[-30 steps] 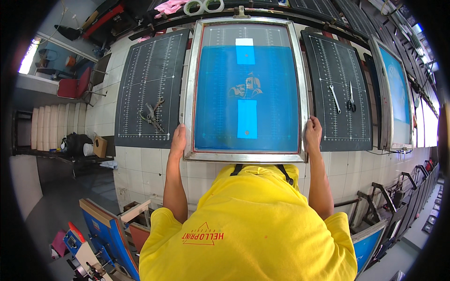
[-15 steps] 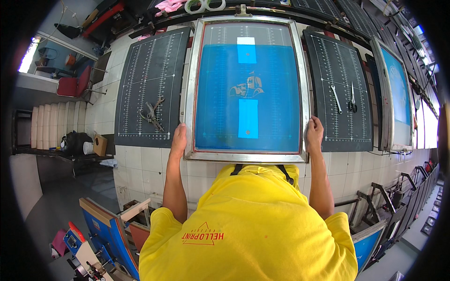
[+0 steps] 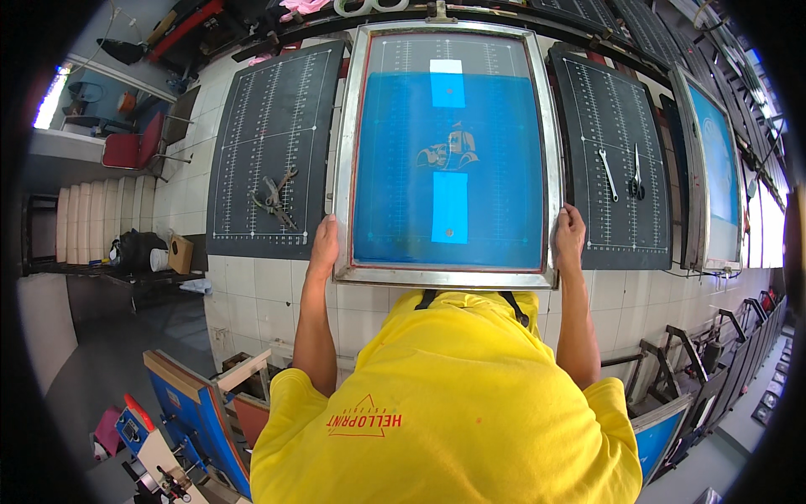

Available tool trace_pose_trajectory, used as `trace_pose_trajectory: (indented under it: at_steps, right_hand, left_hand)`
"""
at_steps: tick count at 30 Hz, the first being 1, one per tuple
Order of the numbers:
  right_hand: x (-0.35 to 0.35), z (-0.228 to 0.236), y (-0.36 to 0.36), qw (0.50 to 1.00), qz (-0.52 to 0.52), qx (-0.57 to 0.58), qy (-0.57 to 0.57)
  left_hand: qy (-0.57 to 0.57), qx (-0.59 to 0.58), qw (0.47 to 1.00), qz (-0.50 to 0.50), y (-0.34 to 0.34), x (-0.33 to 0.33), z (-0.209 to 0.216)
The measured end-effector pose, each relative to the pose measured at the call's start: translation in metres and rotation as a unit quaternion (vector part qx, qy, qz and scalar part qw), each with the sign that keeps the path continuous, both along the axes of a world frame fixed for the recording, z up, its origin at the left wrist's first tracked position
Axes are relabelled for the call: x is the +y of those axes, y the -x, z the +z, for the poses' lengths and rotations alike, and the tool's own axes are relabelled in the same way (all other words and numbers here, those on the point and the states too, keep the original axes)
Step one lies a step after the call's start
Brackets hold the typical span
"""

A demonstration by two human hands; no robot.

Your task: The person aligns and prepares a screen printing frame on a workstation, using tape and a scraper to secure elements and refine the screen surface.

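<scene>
In front of me lies a screen-printing frame (image 3: 445,276), a metal rectangle with blue-coated mesh (image 3: 395,202). A vehicle-shaped design (image 3: 448,153) shows pale in the middle of the mesh. Two light rectangular strips, the near one (image 3: 450,207) and the far one (image 3: 447,69), show in line above and below it. My left hand (image 3: 324,244) grips the frame's left rail close to the near corner. On the opposite rail, my right hand (image 3: 570,239) is closed at about the same height. The fingertips of both hands are partly hidden by the rails.
A dark gridded board (image 3: 243,143) on the left carries locking pliers (image 3: 273,202). On the right-hand board (image 3: 579,126) lie a wrench (image 3: 609,175) and scissors (image 3: 637,172). Beyond it stands another blue screen (image 3: 712,160). A metal clamp (image 3: 438,12) sits at the frame's far edge.
The whole view has shifted slightly, boards and frame together. Both hands keep their hold on the frame's side rails.
</scene>
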State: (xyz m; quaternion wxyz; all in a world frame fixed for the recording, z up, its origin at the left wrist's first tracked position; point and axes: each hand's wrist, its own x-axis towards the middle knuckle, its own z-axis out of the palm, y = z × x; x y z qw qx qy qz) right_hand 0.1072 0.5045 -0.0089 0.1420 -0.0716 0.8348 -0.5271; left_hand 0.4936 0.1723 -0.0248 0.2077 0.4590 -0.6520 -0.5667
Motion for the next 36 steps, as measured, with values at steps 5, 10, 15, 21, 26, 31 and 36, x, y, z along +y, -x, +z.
trace_pose_trajectory:
  at_steps: [5, 10, 15, 21, 26, 31, 36]
  right_hand:
    - [0.0, 0.009, -0.003, 1.0, -0.008, -0.004, 0.002]
    - [-0.002, 0.014, -0.005, 1.0, -0.011, -0.011, 0.015]
    - [-0.005, 0.019, -0.009, 1.0, -0.021, -0.003, 0.017]
    - [-0.005, 0.012, -0.006, 0.999, -0.016, -0.009, 0.031]
    - [-0.004, 0.015, -0.006, 1.0, -0.009, 0.001, 0.019]
    - [-0.005, 0.011, -0.004, 1.0, -0.018, 0.006, 0.015]
    - [-0.007, 0.019, -0.007, 1.0, -0.02, -0.008, 0.019]
  left_hand:
    - [0.008, -0.008, 1.0, 0.01, 0.009, 0.008, 0.016]
    - [0.015, -0.021, 0.999, 0.032, 0.017, 0.014, 0.031]
    - [0.021, -0.025, 0.999, 0.03, 0.019, 0.014, 0.033]
    - [0.026, -0.035, 0.999, 0.018, 0.011, 0.006, 0.016]
    - [0.034, -0.055, 0.998, 0.025, 0.016, 0.012, 0.029]
    - [0.023, -0.059, 0.998, 0.017, 0.018, 0.012, 0.034]
    - [0.04, -0.08, 0.995, 0.04, 0.021, 0.017, 0.042]
